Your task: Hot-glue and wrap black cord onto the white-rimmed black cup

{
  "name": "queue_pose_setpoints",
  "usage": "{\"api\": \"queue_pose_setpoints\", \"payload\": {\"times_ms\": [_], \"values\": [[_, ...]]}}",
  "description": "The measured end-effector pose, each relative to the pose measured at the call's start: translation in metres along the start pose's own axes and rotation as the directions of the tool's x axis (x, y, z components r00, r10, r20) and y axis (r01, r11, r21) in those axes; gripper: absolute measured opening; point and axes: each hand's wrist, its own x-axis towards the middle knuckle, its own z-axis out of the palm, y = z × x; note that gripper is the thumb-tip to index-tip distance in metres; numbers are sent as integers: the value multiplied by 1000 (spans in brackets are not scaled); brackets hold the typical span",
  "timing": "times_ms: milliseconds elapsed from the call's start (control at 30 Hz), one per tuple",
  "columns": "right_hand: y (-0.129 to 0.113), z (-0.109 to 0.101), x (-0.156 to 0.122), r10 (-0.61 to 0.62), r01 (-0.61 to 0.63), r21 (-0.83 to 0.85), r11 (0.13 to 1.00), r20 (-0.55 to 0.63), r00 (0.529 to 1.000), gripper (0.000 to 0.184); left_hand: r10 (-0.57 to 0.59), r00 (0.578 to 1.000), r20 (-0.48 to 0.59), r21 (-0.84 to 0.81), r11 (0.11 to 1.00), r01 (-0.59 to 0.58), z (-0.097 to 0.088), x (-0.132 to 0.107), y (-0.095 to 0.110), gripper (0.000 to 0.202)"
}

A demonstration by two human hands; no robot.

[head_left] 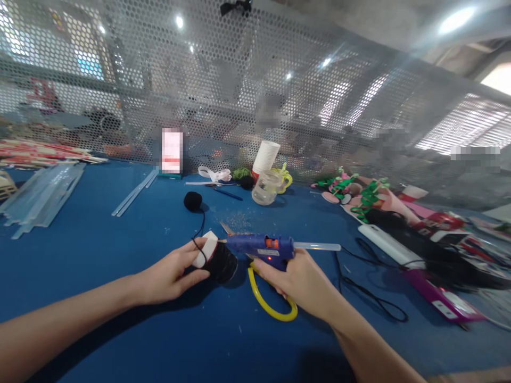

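Note:
My left hand [173, 274] is closed on a small white paper cup [208, 248] that lies tilted, its right part wound with black yarn [221, 263]. A strand runs from the cup up to a black yarn ball [192, 201] on the table. My right hand [299, 279] grips a blue hot glue gun [259, 245], with a small red light lit on its side. The gun's nozzle points left and is at the cup's edge, where the white meets the black. A clear glue stick [317, 246] sticks out of its back. Yellow-handled scissors [273, 314] lie partly hidden beneath the gun.
A purple and white power strip [443, 306] and black cord lie at right, near craft scraps [359, 194]. Behind stand a clear plastic mug [265, 189], stacked paper cups [266, 156] and a phone [172, 151]. Glue sticks [43, 194] lie at left. A perforated metal screen [223, 90] borders the table.

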Motion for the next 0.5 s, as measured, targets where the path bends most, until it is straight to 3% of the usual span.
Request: {"api": "queue_pose_setpoints", "payload": {"times_ms": [300, 500], "values": [[1, 0, -1, -41, 40, -50, 998, -21, 999, 22, 22, 1000, 0, -11, 1000, -22, 0, -1, -1, 10], [-4, -2, -2, 89, -90, 38, 995, 34, 995, 23, 34, 999, -7, 2, 999, -34, 0, 0, 0, 10]]}}
